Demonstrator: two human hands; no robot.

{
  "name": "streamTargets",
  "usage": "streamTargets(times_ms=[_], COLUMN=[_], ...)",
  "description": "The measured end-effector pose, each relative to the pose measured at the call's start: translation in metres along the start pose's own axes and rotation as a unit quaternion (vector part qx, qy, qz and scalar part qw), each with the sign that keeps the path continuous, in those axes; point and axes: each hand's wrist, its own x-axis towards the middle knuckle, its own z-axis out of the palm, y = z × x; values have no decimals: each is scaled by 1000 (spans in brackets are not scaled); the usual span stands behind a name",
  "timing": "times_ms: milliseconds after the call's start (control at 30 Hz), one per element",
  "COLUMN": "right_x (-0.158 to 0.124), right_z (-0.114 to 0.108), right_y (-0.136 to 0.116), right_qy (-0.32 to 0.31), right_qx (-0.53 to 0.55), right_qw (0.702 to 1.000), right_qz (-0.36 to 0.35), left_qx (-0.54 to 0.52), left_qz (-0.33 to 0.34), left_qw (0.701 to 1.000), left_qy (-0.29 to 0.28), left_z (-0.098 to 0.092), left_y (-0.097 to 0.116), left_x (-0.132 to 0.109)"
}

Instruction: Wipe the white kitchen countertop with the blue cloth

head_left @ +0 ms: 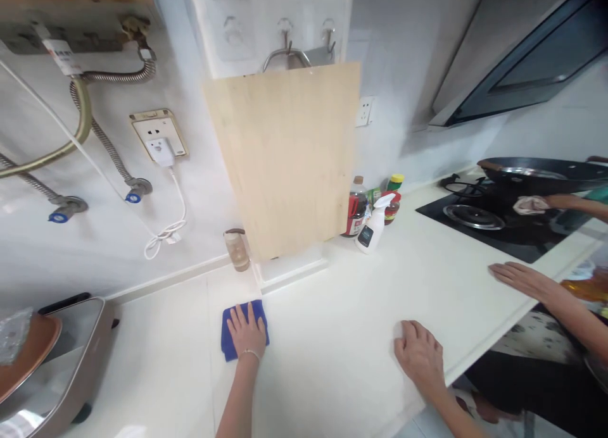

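Note:
My left hand [247,331] lies flat with spread fingers on a folded blue cloth [228,346], pressing it against the white countertop [327,349]. No fingers wrap around the cloth. Farther right, my right hand [420,356] rests on the counter near its front edge, fingers loosely bent and nothing visible in it. Behind the blue cloth, a clear cup with a brown strap [237,251] stands in the corner by the wall. A white spray bottle [372,229] stands beside dark sauce bottles [355,209] at the back.
A wooden cutting board [289,159] hangs from wall hooks. At right, another person's hand [560,202] holds a pale rag [529,205] over the gas stove [494,229]; their other hand [522,280] rests on the counter. A wok [546,172] sits behind. An electric pot [90,356] stands left.

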Motion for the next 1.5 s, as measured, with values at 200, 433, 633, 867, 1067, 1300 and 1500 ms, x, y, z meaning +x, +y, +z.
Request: streamTargets(times_ms=[200,433,633,867,1067,1300,1500], right_x=[2,1,-1,-1,-1,-1,0], right_z=[-3,-8,-5,-6,-2,-3,-1], right_y=[-3,1,1,0,2,1,1], right_qy=[20,17,11,5,5,0,-5], right_qx=[-4,-3,4,-15,-19,-17,-10], right_qw=[1000,1000,1000,1000,1000,1000,1000], right_qz=[1,-2,-2,-2,2,6,13], left_qx=[-31,-73,-35,-5,12,7,-4], left_qz=[63,180,226,107,61,87,70], left_qw=[996,981,973,992,995,991,991], left_qy=[46,-3,-42,-63,-81,-103,-113], left_z=[7,-24,-34,-20,-4,15,23], left_y=[-28,-69,-59,-44,-39,-38,-29], left_x=[-85,-99,-97,-42,28,91,126])
